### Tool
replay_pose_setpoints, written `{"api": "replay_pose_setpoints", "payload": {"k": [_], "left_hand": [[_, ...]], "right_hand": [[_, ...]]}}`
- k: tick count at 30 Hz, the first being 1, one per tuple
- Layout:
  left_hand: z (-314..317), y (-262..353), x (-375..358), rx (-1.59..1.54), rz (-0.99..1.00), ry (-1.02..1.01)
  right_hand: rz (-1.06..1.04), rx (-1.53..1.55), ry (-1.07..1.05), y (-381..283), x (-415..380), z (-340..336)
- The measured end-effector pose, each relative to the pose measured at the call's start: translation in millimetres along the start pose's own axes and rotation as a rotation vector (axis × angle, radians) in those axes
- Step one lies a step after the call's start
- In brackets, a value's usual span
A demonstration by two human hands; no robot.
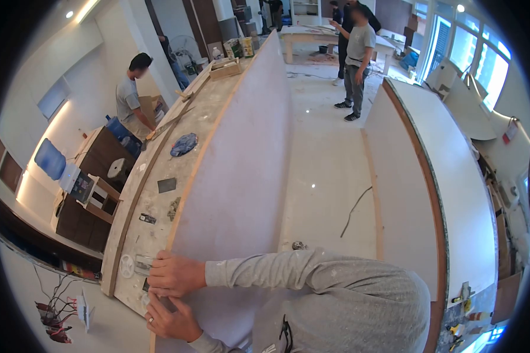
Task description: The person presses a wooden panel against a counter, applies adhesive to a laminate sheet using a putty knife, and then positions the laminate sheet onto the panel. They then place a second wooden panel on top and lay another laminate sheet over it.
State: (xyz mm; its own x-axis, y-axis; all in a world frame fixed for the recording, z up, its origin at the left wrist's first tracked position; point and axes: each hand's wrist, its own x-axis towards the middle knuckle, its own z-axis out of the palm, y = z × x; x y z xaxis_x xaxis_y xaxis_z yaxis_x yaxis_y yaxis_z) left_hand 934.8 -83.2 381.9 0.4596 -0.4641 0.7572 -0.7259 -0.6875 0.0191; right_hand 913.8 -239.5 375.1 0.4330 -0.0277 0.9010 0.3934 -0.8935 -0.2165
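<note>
Interior under renovation, apparently doubling as woodworking shop. Long workbench (203, 112), top dusty and stained; second worktable (303, 34) at far end, standing person (360, 50) near it. Large white panel (459, 176) at right, hand tools (466, 303) by its lower end. Loose red and black wires (54, 320) exposed at wall (115, 320). Tall windows (462, 47), water dispenser (76, 181), pedestal fan (184, 48).
</note>
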Motion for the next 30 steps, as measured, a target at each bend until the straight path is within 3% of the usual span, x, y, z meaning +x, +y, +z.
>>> {"api": "replay_pose_setpoints", "payload": {"k": [30], "left_hand": [[0.6, -0.4, 0.7, -0.015, 0.001, 0.018]], "right_hand": [[0.002, 0.004, -0.001, 0.1, 0.9, -0.1]]}}
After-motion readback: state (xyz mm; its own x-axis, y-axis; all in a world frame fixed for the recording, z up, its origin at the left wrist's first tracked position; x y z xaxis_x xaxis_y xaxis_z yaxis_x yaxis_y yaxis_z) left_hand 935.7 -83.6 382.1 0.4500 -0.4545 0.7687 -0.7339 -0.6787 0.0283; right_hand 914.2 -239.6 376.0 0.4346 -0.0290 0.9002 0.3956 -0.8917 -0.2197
